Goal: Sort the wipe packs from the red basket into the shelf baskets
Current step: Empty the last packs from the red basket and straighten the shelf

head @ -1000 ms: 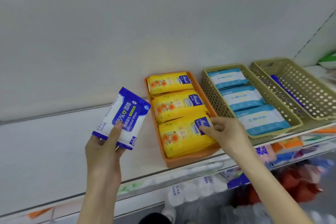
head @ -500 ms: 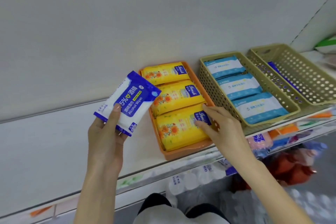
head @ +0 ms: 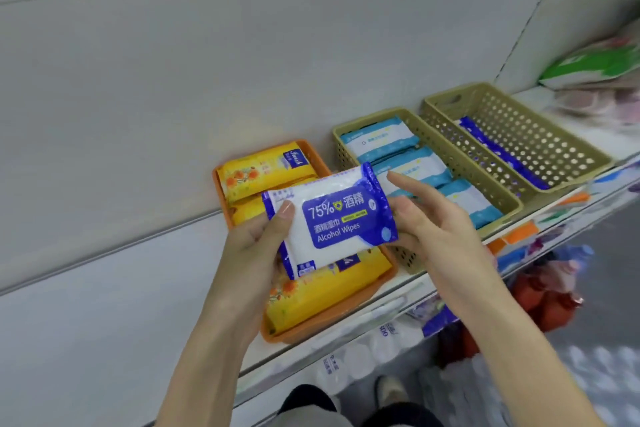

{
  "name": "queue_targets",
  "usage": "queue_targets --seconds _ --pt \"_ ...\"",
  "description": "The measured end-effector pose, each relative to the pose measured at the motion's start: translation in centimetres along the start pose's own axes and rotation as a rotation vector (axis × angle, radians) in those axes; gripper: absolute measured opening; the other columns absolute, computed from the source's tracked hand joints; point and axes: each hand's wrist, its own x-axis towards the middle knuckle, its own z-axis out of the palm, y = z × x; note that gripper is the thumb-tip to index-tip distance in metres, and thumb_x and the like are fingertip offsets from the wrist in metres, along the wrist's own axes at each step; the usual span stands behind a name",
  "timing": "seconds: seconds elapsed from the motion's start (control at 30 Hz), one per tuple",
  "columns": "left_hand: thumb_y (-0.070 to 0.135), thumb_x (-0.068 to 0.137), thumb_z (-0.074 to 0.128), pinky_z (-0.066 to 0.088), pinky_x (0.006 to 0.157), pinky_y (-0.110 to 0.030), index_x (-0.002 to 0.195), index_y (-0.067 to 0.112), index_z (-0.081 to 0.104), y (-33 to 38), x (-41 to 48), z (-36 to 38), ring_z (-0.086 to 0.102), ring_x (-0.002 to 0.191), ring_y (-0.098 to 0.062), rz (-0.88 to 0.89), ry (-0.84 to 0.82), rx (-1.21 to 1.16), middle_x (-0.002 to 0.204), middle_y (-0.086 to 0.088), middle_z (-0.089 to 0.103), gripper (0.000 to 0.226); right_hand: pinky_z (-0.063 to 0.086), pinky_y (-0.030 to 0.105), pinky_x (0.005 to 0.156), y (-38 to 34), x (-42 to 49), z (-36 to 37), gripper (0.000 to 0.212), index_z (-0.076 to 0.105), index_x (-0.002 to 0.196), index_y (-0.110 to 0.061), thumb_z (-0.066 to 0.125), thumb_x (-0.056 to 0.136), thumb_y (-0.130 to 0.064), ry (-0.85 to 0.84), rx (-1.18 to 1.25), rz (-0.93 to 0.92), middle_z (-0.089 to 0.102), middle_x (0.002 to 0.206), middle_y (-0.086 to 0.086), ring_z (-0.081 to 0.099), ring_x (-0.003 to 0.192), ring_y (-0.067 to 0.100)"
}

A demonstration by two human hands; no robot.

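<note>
My left hand (head: 258, 239) grips a white and blue alcohol wipes pack (head: 332, 222) by its left edge, above the orange basket (head: 311, 322). My right hand (head: 426, 218) touches the pack's right edge, with the thumb on the pack and the fingers spread behind it. The orange basket holds yellow wipe packs (head: 263, 170). To its right, an olive basket (head: 498, 194) holds light blue packs (head: 377, 135). A second olive basket (head: 561, 146) further right holds a dark blue pack (head: 502, 152) along its left wall.
The baskets stand on a white shelf (head: 104, 322) against a pale back panel. Green and pink packages (head: 595, 66) lie at the far right. Below the shelf edge sit more goods and something red (head: 540, 302). My legs show at the bottom.
My left hand brought the alcohol wipes pack to the right, over the orange basket. My right hand left the yellow pack and came up to the alcohol pack's right edge.
</note>
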Motion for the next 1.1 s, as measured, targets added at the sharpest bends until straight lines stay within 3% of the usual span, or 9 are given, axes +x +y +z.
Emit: queue_targets --seconds 0.1,0.23,0.5,0.6,0.67,0.77,0.87,0.97,1.1 --pt "0.051 0.065 0.060 0.058 0.054 -0.024 0.080 0.029 0.072 0.3 0.8 3.5 0.073 0.074 -0.014 0.068 0.011 0.095 0.080 0.004 0.076 0.030 0.060 0.033 0.071 -0.2 0.5 -2.1 0.051 0.068 0.108 -0.026 0.077 0.059 -0.036 0.069 0.195 0.100 0.073 0.100 0.008 0.070 0.097 0.020" --pt "0.042 0.060 0.067 0.057 0.053 -0.026 0.082 0.027 0.072 0.2 2.0 8.5 0.073 0.072 -0.014 0.094 0.035 0.044 0.082 0.002 0.076 0.027 0.059 0.028 0.073 -0.4 2.0 -6.2 0.052 0.069 0.104 -0.012 0.079 0.056 -0.026 0.128 0.341 0.114 0.073 0.101 0.013 0.071 0.087 0.019" --pt "0.031 0.040 0.079 0.055 0.051 -0.025 0.077 0.009 0.066 -1.6 5.1 18.7 0.073 0.068 -0.019 0.064 0.078 -0.050 0.081 -0.010 0.075 0.045 0.057 0.025 0.063 -2.2 6.2 -17.2 0.055 0.067 0.105 -0.006 0.081 0.052 -0.014 0.125 0.440 0.166 0.073 0.099 0.015 0.072 0.083 0.022" --pt "0.022 0.054 0.080 0.056 0.053 -0.029 0.058 0.017 0.066 -2.0 6.4 22.5 0.073 0.067 -0.019 0.054 0.137 0.047 0.074 -0.005 0.075 0.016 0.059 0.032 0.068 -3.1 7.8 -21.3 0.061 0.061 0.114 -0.003 0.079 0.056 -0.012 0.076 0.395 0.242 0.072 0.105 0.016 0.071 0.092 0.027" --pt "0.009 0.067 0.078 0.056 0.049 -0.023 0.051 0.018 0.066 -2.1 7.0 24.8 0.072 0.061 -0.014 0.077 0.165 0.103 0.069 -0.002 0.075 0.022 0.059 0.036 0.078 -3.3 8.7 -23.5 0.064 0.059 0.117 0.002 0.078 0.057 -0.013 0.043 0.379 0.279 0.070 0.107 0.019 0.069 0.096 0.030" --pt "0.005 0.069 0.077 0.054 0.047 -0.017 0.053 0.016 0.067 -2.4 7.6 27.6 0.069 0.055 -0.011 0.088 0.201 0.112 0.066 -0.002 0.074 0.021 0.058 0.037 0.081 -3.4 10.0 -26.1 0.068 0.061 0.112 0.005 0.080 0.051 -0.017 0.034 0.336 0.278 0.070 0.105 0.020 0.069 0.095 0.031" --pt "0.008 0.068 0.077 0.051 0.044 -0.015 0.062 0.015 0.067 -2.9 8.1 29.7 0.069 0.054 -0.008 0.067 0.229 0.118 0.065 0.000 0.074 0.014 0.059 0.036 0.077 -3.7 11.5 -28.6 0.062 0.064 0.105 -0.001 0.082 0.049 -0.022 -0.003 0.225 0.261 0.072 0.102 0.017 0.071 0.091 0.027" --pt "0.005 0.070 0.076 0.051 0.045 -0.016 0.053 0.016 0.067 -3.4 8.4 31.1 0.068 0.053 -0.009 0.039 0.228 0.082 0.064 -0.002 0.073 0.022 0.060 0.034 0.064 -4.3 13.2 -30.8 0.045 0.068 0.092 -0.017 0.083 0.050 -0.024 -0.101 0.140 0.226 0.074 0.096 0.012 0.072 0.083 0.024" --pt "0.009 0.069 0.075 0.051 0.046 -0.017 0.048 0.025 0.069 -3.6 8.8 32.2 0.070 0.056 -0.010 0.014 0.210 0.062 0.065 -0.001 0.074 0.027 0.057 0.030 0.062 -5.5 15.8 -32.4 0.049 0.066 0.103 -0.029 0.086 0.059 -0.020 -0.273 -0.023 0.144 0.074 0.101 0.007 0.072 0.088 0.023"
